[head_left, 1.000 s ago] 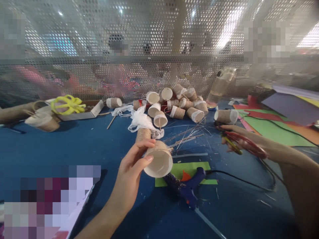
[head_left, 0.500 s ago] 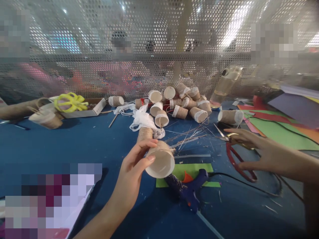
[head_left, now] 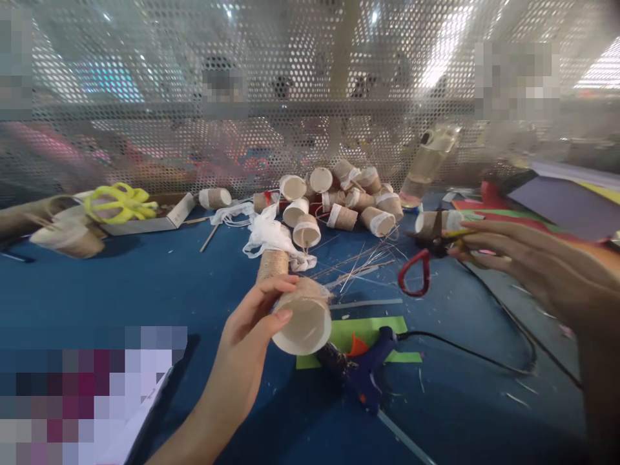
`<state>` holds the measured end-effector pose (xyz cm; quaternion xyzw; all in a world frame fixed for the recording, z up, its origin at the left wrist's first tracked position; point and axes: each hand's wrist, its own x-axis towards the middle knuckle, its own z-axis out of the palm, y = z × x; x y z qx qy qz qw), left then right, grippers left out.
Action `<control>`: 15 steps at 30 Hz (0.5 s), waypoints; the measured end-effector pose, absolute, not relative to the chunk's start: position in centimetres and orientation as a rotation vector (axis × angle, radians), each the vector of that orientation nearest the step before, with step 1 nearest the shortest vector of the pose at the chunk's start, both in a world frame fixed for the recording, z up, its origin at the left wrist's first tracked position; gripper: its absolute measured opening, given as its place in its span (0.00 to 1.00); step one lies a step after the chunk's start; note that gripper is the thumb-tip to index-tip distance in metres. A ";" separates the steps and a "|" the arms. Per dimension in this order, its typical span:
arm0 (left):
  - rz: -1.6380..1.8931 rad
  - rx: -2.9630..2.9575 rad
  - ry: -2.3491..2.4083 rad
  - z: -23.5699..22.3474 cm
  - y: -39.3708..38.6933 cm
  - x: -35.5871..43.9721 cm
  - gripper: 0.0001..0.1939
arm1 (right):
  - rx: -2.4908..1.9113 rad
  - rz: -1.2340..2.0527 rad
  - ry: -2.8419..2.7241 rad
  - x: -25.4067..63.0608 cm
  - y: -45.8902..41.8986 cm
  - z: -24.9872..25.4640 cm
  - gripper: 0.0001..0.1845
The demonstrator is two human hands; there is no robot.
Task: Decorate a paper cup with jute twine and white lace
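- Our left hand (head_left: 247,336) holds a brown-and-white round paper cup (head_left: 306,326).
- Our right hand (head_left: 518,258) holds red-handled metal scissors (head_left: 440,247).
- A blue plastic glue gun (head_left: 364,374) lies nearby.

The paper cup (head_left: 301,325) I hold shows an off-white inside and a tan, twine-ringed outside. My scissors (head_left: 439,247) have a red handle loop (head_left: 426,271) and some yellow. My glue gun (head_left: 367,376) is dark blue-violet with an orange trigger (head_left: 357,346); the nearby paper (head_left: 371,325) is bright green. I face a blue tabletop (head_left: 150,290) and a grey, hole-dotted screen (head_left: 167,126).
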<state>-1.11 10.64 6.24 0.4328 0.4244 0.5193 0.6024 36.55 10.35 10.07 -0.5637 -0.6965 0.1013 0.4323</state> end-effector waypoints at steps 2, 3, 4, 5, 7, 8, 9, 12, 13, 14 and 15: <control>1.207 1.003 0.971 6.3 10.7 -1.1 0.05 | -1.368 0.273 -1.640 35.3 10.0 10.2 0.20; 1.212 1.004 0.970 6.3 10.7 -1.1 0.05 | -1.367 0.276 -1.544 34.5 9.9 10.3 0.23; 1.215 1.005 0.971 6.3 10.6 -1.2 0.05 | -1.305 0.269 -1.397 33.6 9.8 10.3 0.28; 1.215 1.007 0.975 6.3 10.6 -1.2 0.05 | -1.224 0.266 -1.273 32.7 9.8 10.3 0.34; 1.211 1.016 0.981 6.2 10.6 -1.3 0.05 | -1.024 0.285 -1.126 31.3 10.1 10.2 0.34; 1.208 1.022 0.980 6.2 10.5 -1.3 0.05 | -0.950 0.343 -1.090 30.8 10.3 10.0 0.30; 1.203 1.028 0.974 6.2 10.5 -1.4 0.06 | -0.887 0.421 -1.076 30.5 10.6 9.8 0.26; 1.194 1.049 0.952 6.0 10.5 -1.5 0.06 | -0.785 0.784 -1.153 29.9 11.1 8.6 0.14; 1.196 1.065 0.947 5.9 10.5 -1.5 0.06 | -0.769 0.946 -1.212 29.8 11.0 8.2 0.12; 1.203 1.087 0.943 5.8 10.5 -1.5 0.06 | -0.745 1.125 -1.280 29.6 10.8 7.7 0.16; 1.213 1.116 0.940 5.8 10.5 -1.5 0.07 | -0.740 1.282 -1.341 29.4 10.4 7.2 0.23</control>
